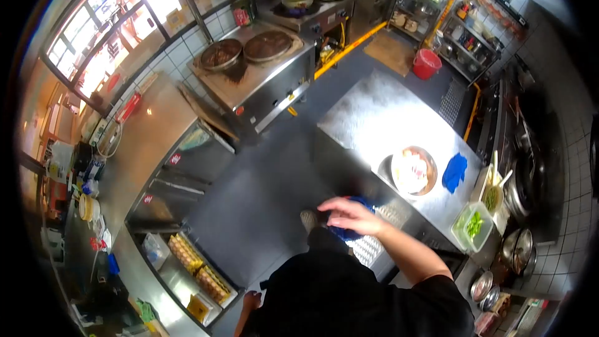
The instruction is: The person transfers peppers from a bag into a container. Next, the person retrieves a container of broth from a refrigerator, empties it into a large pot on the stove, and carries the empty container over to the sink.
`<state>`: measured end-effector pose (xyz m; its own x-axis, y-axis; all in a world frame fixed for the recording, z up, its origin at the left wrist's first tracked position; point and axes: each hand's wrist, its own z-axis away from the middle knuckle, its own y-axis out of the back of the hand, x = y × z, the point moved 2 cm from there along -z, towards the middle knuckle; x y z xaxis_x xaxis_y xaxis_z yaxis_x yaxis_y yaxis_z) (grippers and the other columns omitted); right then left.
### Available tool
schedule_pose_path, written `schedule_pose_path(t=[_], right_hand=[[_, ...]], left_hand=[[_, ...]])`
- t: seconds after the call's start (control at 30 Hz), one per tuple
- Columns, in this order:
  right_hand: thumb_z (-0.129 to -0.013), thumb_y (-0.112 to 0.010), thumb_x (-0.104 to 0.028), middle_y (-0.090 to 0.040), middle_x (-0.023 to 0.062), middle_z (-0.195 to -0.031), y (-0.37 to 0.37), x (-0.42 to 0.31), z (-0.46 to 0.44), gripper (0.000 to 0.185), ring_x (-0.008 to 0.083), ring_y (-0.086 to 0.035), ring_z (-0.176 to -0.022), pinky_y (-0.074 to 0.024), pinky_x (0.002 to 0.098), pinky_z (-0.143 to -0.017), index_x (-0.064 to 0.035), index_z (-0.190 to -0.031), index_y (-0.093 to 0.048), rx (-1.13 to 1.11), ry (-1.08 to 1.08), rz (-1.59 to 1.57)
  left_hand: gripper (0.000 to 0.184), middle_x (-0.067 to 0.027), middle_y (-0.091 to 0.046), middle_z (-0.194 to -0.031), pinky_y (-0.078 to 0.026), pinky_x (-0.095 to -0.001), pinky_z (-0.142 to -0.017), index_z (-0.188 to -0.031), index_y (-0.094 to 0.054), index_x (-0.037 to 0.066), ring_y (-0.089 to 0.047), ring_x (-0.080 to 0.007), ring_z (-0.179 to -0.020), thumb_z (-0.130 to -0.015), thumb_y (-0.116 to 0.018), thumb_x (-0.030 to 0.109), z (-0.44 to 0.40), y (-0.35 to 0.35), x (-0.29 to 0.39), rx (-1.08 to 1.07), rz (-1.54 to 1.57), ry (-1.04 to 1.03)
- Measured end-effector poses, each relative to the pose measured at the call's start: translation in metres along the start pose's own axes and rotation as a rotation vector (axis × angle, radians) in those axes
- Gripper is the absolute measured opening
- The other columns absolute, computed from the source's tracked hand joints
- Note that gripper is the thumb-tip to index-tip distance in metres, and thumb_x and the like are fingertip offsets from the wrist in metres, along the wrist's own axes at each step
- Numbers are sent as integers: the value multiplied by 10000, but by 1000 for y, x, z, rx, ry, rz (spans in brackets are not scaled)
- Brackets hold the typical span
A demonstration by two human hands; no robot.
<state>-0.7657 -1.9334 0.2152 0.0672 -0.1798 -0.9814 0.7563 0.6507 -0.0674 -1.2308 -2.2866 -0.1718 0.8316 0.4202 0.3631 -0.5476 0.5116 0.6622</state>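
Note:
My right hand reaches out over the floor beside the steel table, its fingers apart and nothing in it. Below it is a blue object, partly hidden by the hand. My left hand hangs low near the open drawer; its fingers are too small and partly hidden to read. On the steel table stand a metal bowl with pale pieces in it and a blue cloth. A clear container with green vegetables sits at the table's near right corner.
An open drawer with yellow trays juts out at lower left. A steel counter runs along the left. Two round pans sit on the stove ahead. A red bucket stands on the far floor. Woks line the right side.

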Motion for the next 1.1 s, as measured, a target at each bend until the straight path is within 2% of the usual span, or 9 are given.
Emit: schedule_pose_path(t=[0.13,0.2,0.27,0.37,0.47,0.6,0.7,0.97,1.1], right_hand=[[-961,-583,-525,-571,163,-1386,43,237,-4,651,289,-543,-1272,-366,363,-1108,-19,-1368,-559,72,-736,258],[-967,-542,-569,-600,151,-1353,44,264,15,669,270,-543,-1282,-396,398,-1092,-64,-1406,-535,108,-939,246],[-886,-440,-775,-596,153,-1376,41,358,34,810,322,-590,-1213,-483,489,-970,-126,-1344,-601,193,-1118,59],[-915,-416,-742,-582,141,-1389,38,311,22,743,323,-603,-1194,-498,540,-933,-154,-1331,-601,118,-1244,-560],[-922,-424,-722,-584,155,-1377,58,350,3,706,317,-633,-1133,-500,560,-924,-192,-1364,-572,4,-1265,-498],[-928,-453,-682,-627,161,-1259,74,271,-30,673,330,-642,-1074,-504,529,-927,-171,-1353,-563,-71,-1299,-209],[-865,-551,-699,-569,-16,-835,79,272,-36,534,112,-521,-722,-429,308,-635,-235,-1113,-646,-89,-1315,-184],[-864,-614,-636,-609,0,-840,75,280,-34,536,128,-563,-754,-477,299,-720,-170,-1124,-670,31,-1239,-54],[-864,-640,-607,-619,-29,-788,61,246,-36,550,123,-561,-719,-480,275,-702,-114,-1099,-704,50,-1131,-30]], left_hand=[[421,-244,-708,-999,-566,-437,-779,-1148,-666,-16,-708,-336,-855,-885,-626,310,-21,66,47,79,194,304],[404,-230,-711,-934,-583,-416,-665,-1165,-654,-24,-712,-302,-728,-879,-632,262,-30,102,81,156,322,310],[412,-202,-710,-877,-580,-384,-564,-1194,-636,-32,-700,-264,-655,-863,-647,212,-46,116,95,233,494,292],[419,-193,-710,-851,-583,-389,-546,-1201,-635,-34,-701,-250,-648,-851,-659,195,-61,122,112,239,579,354],[420,-220,-711,-894,-576,-461,-718,-1161,-666,-21,-711,-321,-784,-839,-688,248,-79,97,98,220,345,238],[395,-240,-700,-981,-552,-489,-809,-1129,-687,15,-694,-367,-897,-829,-696,272,-85,77,90,189,178,70],[379,-239,-691,-1010,-546,-492,-818,-1130,-685,27,-681,-376,-921,-834,-686,264,-87,80,93,165,209,88],[340,-236,-666,-1087,-530,-502,-844,-1132,-680,59,-646,-399,-987,-847,-660,244,-98,77,58,184,170,-41],[323,-235,-654,-1125,-522,-506,-857,-1133,-677,75,-629,-411,-1019,-853,-647,234,-86,64,33,405,-79,-474]])
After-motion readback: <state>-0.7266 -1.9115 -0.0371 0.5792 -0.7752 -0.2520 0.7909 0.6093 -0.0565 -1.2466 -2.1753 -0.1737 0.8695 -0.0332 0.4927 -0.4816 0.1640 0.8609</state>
